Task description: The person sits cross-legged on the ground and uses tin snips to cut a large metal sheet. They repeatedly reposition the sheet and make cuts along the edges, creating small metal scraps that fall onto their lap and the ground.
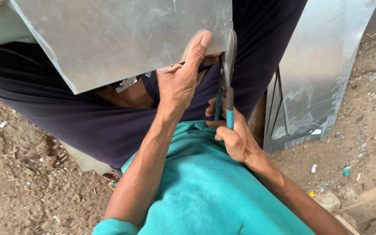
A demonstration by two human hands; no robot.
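Snips at the right edge of a metal sheet.
The left hand (180, 78) clamps the metal sheet (118, 39) steady; the right hand (233, 137) squeezes the teal-handled snips (228, 74) against its edge.

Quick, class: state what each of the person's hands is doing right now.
Left hand: gripping the edge of the metal sheet, thumb pressed on top.
Right hand: closed around the teal handles of the tin snips.
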